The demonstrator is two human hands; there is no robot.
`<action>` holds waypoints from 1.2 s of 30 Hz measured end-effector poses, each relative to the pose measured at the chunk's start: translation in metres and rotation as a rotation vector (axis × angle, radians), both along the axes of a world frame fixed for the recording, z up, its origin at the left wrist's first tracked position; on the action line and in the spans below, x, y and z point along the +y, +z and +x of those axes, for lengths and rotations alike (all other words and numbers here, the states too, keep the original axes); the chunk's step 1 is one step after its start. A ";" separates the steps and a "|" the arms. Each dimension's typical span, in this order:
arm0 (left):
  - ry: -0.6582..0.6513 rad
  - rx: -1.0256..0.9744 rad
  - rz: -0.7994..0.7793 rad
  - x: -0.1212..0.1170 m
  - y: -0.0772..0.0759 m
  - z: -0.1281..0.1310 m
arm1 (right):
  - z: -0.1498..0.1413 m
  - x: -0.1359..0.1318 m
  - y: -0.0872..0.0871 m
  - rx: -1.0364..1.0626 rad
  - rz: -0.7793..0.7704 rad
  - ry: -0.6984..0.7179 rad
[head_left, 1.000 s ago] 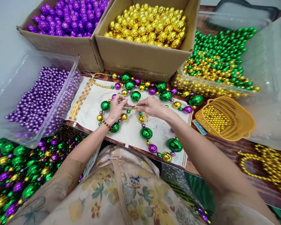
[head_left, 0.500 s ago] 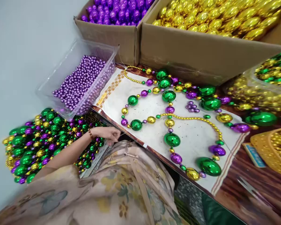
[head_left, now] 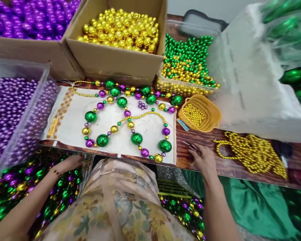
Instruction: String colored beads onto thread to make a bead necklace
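Note:
A strand of green, purple and gold beads (head_left: 102,140) lies in loops on a white cloth (head_left: 72,124) at the table. My right hand (head_left: 205,159) rests at the table's front, right of the cloth, with its fingers closed around a small pair of scissors (head_left: 187,143); only the blade end shows clearly. Below the table's left edge, my left hand (head_left: 74,162) hangs over a heap of finished bead strands (head_left: 62,192). Its fingers look closed, but what they hold, if anything, is not visible. Several loose purple beads (head_left: 141,105) sit on the cloth.
Cardboard boxes of purple beads (head_left: 40,20) and gold beads (head_left: 122,30) stand behind. A clear tub of small purple beads (head_left: 12,110) is at left. Rightward are a yellow basket (head_left: 213,115), gold bead strings (head_left: 258,155) and a large white sack (head_left: 240,73).
The view has swung right. My right hand has come into view and onto the scissors on the table. The thread seen at my left hand earlier no longer shows.

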State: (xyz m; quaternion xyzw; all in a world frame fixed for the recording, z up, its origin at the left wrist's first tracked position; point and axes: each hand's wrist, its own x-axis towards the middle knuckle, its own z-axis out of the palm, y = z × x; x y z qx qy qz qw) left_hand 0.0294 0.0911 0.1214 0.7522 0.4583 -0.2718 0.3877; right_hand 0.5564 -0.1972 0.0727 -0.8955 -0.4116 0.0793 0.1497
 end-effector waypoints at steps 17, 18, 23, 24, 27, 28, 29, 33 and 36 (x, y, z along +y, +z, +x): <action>-0.114 -0.463 0.789 0.028 0.043 0.164 | -0.040 0.123 0.059 -0.214 -0.316 0.024; -0.130 -0.418 0.776 0.029 0.041 0.167 | -0.039 0.122 0.056 -0.241 -0.329 0.021; -0.117 -0.300 0.659 0.030 0.040 0.180 | -0.033 0.116 0.037 -0.325 -0.306 0.033; -0.100 -0.291 0.638 0.030 0.039 0.183 | -0.032 0.117 0.034 -0.332 -0.301 0.030; -0.066 -0.264 0.579 0.032 0.038 0.190 | -0.030 0.118 0.031 -0.337 -0.281 0.037; -0.065 -0.257 0.561 0.032 0.038 0.191 | -0.028 0.118 0.031 -0.335 -0.273 0.039; -0.069 -0.255 0.541 0.034 0.038 0.191 | -0.027 0.116 0.031 -0.328 -0.265 0.044; -0.093 -0.293 0.453 0.040 0.040 0.174 | -0.022 0.108 0.033 -0.258 -0.162 0.065; -0.141 -0.284 0.455 0.039 0.039 0.153 | -0.030 0.112 0.040 -0.142 0.002 0.056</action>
